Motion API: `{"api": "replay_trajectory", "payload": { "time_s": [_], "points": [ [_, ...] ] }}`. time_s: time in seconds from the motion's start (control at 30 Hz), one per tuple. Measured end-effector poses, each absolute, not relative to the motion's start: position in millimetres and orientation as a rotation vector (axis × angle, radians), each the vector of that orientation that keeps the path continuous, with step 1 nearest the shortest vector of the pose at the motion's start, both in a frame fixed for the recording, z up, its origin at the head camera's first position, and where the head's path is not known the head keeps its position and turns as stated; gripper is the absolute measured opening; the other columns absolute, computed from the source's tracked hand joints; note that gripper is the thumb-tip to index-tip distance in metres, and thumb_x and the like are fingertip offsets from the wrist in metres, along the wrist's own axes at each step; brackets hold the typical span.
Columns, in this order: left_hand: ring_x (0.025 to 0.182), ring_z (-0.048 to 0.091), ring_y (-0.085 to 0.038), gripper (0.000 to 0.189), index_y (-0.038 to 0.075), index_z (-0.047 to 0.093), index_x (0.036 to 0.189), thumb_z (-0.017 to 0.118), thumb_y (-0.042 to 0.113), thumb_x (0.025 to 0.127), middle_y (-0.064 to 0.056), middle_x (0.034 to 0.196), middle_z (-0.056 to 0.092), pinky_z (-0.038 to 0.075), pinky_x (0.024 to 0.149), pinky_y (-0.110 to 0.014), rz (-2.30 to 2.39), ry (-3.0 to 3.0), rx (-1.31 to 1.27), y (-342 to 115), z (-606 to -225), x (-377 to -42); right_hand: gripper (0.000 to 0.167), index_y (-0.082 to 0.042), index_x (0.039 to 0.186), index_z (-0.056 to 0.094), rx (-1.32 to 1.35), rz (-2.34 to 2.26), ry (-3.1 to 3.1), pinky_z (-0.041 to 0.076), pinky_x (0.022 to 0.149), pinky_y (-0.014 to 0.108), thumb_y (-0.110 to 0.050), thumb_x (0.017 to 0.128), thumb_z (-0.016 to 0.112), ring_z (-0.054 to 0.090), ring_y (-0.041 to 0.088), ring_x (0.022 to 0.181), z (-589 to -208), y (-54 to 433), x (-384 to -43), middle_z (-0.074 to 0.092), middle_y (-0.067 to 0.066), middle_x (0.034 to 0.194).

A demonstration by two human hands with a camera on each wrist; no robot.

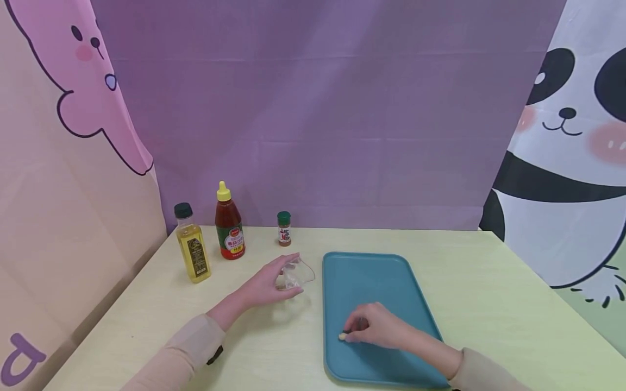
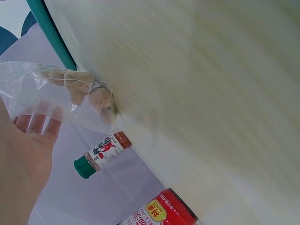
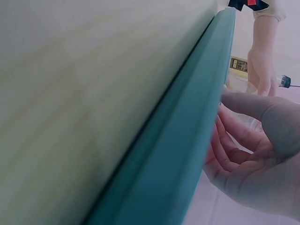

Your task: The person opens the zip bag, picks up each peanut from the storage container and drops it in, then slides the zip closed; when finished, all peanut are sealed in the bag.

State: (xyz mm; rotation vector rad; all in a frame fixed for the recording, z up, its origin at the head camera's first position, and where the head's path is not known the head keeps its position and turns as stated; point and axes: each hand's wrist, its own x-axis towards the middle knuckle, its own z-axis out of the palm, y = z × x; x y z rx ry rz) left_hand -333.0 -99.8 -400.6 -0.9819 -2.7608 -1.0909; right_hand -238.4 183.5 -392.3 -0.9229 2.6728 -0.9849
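Note:
My left hand (image 1: 270, 282) holds a clear plastic bag (image 1: 297, 275) just left of the teal tray (image 1: 364, 271), thumb and fingers spread around its mouth. In the left wrist view the bag stands on the table with several light-brown chunks (image 2: 101, 99) inside, and the fingers show behind the film. Over the front part of the tray, my right hand (image 1: 379, 327) pinches a small tan chunk (image 1: 342, 336) between thumb and fingertips, close to the tray's surface. The tray's raised side hides the fingertips and chunk in the right wrist view.
A small green-capped spice bottle (image 1: 284, 229) stands behind the bag. Farther left are a red sauce bottle (image 1: 230, 228) with a yellow tip and a yellow oil bottle (image 1: 193, 247) with a dark cap. A purple cloth (image 1: 313, 119) hangs along the table's back edge.

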Motion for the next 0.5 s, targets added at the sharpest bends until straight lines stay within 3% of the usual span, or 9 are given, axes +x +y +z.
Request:
{"api": "replay_trajectory", "payload": {
  "time_s": [0.5],
  "points": [
    [0.131, 0.041, -0.02, 0.08, 0.025, 0.029, 0.146, 0.068, 0.049, 0.081, 0.004, 0.146, 0.039, 0.044, 0.102, -0.042, -1.086, -2.771, -0.979, -98.2, -401.1, -331.8, 0.012, -0.008, 0.088, 0.073, -0.928, -0.965, 2.637, 0.046, 0.058, 0.017, -0.018, 0.081, 0.072, 0.051, 0.0, 0.065, -390.3, 186.1, -236.6, 0.061, -0.005, 0.079]
  ]
}}
